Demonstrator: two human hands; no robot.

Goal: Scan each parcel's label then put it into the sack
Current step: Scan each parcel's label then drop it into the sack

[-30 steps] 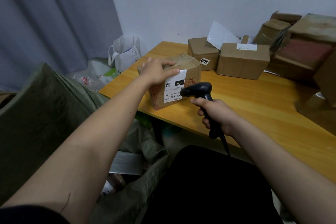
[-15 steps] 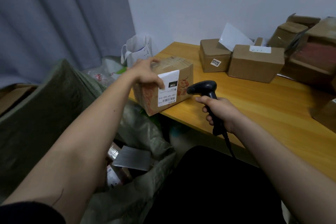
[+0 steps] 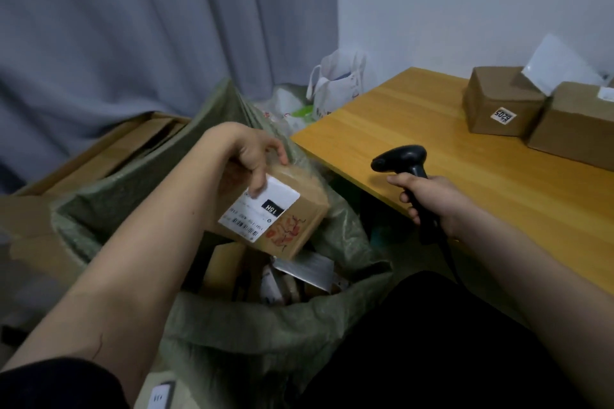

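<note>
My left hand (image 3: 253,156) grips a brown cardboard parcel (image 3: 299,222) from above. The parcel bears a white label and a red drawing, and it hangs tilted over the open mouth of the green woven sack (image 3: 252,335). Several parcels lie inside the sack below it. My right hand (image 3: 428,199) holds a black barcode scanner (image 3: 403,159) by its handle, over the near edge of the wooden table (image 3: 432,149). The scanner's head points left, toward the sack.
Two more cardboard parcels (image 3: 498,103) (image 3: 578,126) stand at the table's far right, with a white envelope (image 3: 561,66) behind them. A white carrier bag (image 3: 339,83) stands beside the table's left end. Flattened cardboard (image 3: 109,149) lies left of the sack, before a grey curtain.
My left hand lifted the labelled parcel off the table's corner and carried it left and down, over the sack's mouth. The view swung left. My right hand kept the scanner near the table edge.
</note>
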